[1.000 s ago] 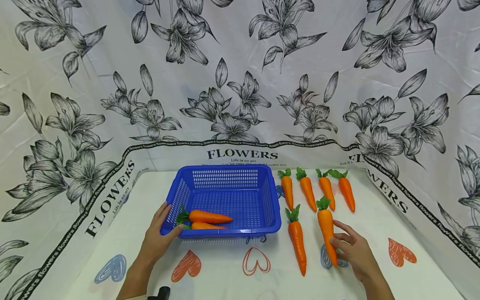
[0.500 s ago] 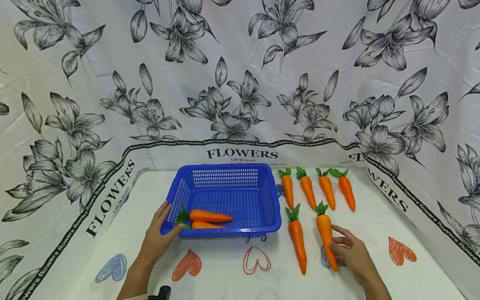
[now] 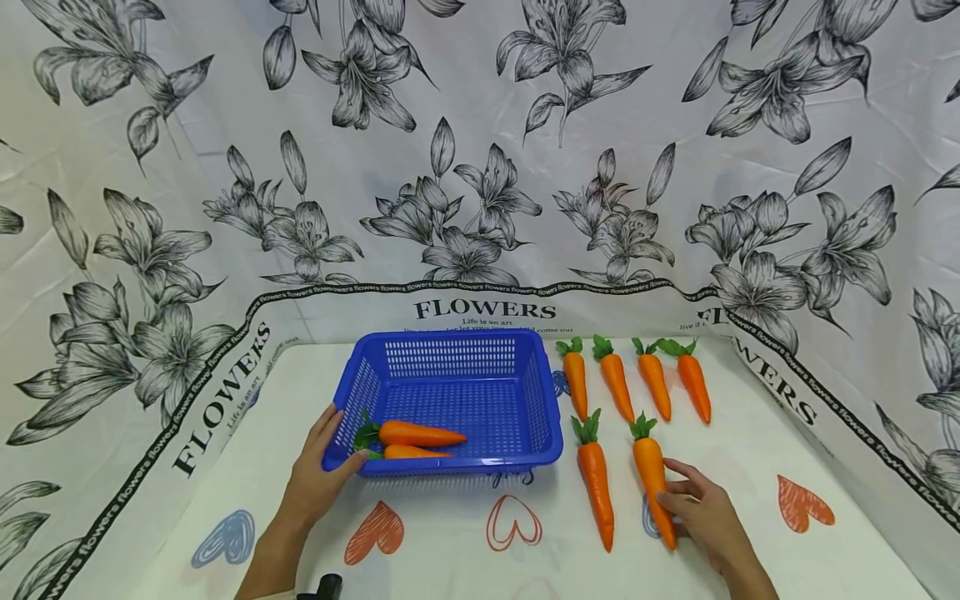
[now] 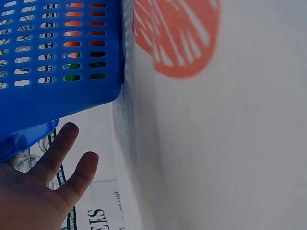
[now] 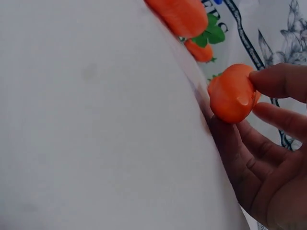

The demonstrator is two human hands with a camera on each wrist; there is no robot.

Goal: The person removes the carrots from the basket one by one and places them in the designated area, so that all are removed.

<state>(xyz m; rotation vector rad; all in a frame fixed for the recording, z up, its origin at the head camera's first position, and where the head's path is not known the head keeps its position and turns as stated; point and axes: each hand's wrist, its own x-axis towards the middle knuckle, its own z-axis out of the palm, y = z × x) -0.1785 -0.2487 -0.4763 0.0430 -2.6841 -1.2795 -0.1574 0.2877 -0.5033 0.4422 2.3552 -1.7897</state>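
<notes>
In the head view a blue plastic basket (image 3: 480,463) with slotted walls holds two orange carrots (image 3: 422,433) with green tops. My left hand (image 3: 318,471) holds its front left corner, thumb over the rim; in the left wrist view the hand's other fingers (image 4: 79,177) spread beneath the rim. My right hand (image 3: 705,508) pinches a carrot (image 3: 649,473) between thumb and fingers, near its lower half, leaves pointing away. The right wrist view shows this carrot (image 5: 232,96) end-on at the table surface. Another carrot (image 3: 596,492) lies just left of it, roughly parallel.
Behind these, a row of several carrots (image 3: 615,383) lies right of the basket. The white tablecloth (image 3: 442,575) has printed hearts. A floral curtain (image 3: 465,208) rises at the back. A small black object (image 3: 328,586) shows at the bottom edge.
My right hand has drawn its carrot slightly toward me, so it lies more level with the neighbouring carrot. The left hand and the basket stay put.
</notes>
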